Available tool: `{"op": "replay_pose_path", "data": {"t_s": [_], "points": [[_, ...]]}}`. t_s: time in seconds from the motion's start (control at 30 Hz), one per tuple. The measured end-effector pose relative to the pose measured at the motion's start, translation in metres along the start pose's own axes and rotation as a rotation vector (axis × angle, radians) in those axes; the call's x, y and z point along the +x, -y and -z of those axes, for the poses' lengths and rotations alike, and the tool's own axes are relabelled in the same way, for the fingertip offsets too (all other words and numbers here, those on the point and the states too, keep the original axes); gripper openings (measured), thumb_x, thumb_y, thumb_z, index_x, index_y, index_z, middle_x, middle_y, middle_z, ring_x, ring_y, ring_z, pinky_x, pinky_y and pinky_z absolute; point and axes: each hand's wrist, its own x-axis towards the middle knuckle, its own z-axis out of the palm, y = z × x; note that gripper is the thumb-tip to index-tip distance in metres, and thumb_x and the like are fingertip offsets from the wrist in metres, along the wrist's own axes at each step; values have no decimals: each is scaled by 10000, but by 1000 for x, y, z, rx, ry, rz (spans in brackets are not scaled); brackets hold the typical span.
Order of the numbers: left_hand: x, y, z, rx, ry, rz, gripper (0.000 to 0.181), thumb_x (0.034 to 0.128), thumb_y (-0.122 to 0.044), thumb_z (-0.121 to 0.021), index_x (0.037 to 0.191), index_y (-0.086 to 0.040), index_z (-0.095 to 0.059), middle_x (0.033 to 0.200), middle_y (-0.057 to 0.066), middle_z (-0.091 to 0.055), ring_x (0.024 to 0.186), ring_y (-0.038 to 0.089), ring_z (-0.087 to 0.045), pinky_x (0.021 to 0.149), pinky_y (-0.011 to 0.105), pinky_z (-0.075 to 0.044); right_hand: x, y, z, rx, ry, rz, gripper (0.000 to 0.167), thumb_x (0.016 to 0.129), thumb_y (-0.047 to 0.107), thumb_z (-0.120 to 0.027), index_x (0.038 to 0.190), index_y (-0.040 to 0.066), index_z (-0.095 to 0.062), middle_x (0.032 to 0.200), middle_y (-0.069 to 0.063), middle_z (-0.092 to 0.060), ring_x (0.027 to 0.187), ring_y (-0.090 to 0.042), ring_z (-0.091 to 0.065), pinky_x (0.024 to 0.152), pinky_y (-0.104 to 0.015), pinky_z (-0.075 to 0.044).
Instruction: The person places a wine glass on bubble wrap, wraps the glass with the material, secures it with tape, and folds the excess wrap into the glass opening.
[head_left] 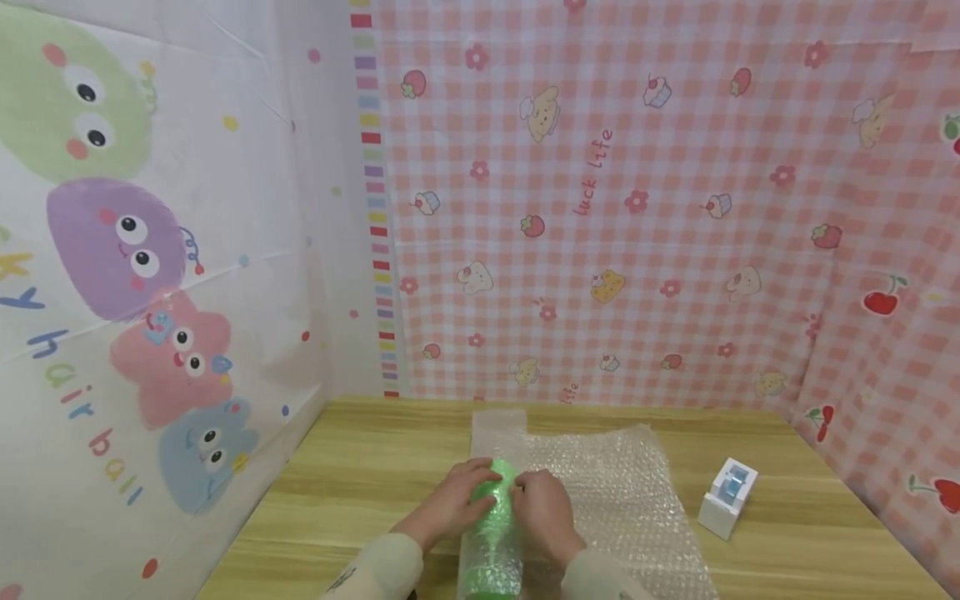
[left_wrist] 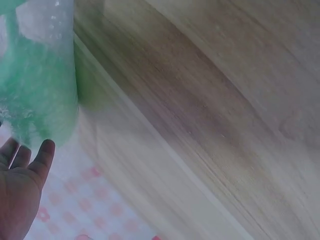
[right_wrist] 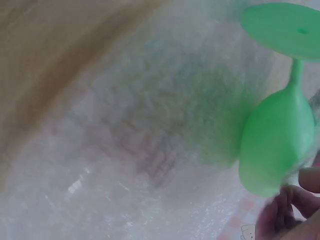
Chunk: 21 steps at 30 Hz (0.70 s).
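Observation:
A green goblet (head_left: pixel 497 527) lies on its side on the table, its base toward the near edge. Bubble wrap (head_left: pixel 622 492) covers its left side and spreads out to its right. My left hand (head_left: pixel 452 502) rests on the wrapped goblet from the left, fingers slightly bent; in the left wrist view the hand (left_wrist: pixel 21 192) is beside the wrapped green bowl (left_wrist: pixel 42 95). At the goblet's right, my right hand (head_left: pixel 546 515) pinches the wrap. The right wrist view has the goblet (right_wrist: pixel 276 140) uncovered on that side, the hand (right_wrist: pixel 295 215) by its bowl and wrap (right_wrist: pixel 125 120) below.
A small white dispenser (head_left: pixel 720 512) with a light blue part stands on the right of the wooden table (head_left: pixel 360 450). A pink checked cloth (head_left: pixel 637 250) hangs behind the table, and a white cloth with cartoon figures (head_left: pixel 300 208) hangs at the left.

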Motion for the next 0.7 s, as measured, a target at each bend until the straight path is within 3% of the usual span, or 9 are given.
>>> {"op": "replay_pose_path", "data": {"t_s": [0.23,0.43,0.6,0.7], "points": [[2,-4,-2,32,-25,-55,306,966,-132,-618,1245,-7,-607,1425,228,-480,1314,408,-433,1079,545,-373,3,2,3,36,82,-64,130,855,-8,-598,873,-61,-716,816,-116,-695,691,-207,-603,619,-369,-546],[3,-4,-1,-45,-2,16,331,957,-63,-595,1277,20,-575,1455,229,-455,1336,415,-403,1099,555,-335,5,3,3,84,139,-151,173,860,-18,-569,951,-85,-700,859,-123,-681,717,-189,-598,638,-346,-560],[4,-4,2,-72,22,11,374,937,-88,-634,1293,16,-589,1478,235,-422,1353,432,-378,1103,591,-310,3,2,4,87,112,-126,128,815,2,-565,754,-16,-677,655,-22,-579,564,-135,-490,494,-267,-454],[5,-4,2,-73,37,28,377,945,-126,-647,1301,-7,-604,1496,258,-368,1377,460,-323,1100,622,-293,1,1,6,100,107,-124,200,863,98,-589,679,39,-643,592,12,-519,524,-123,-449,462,-249,-397]]}}
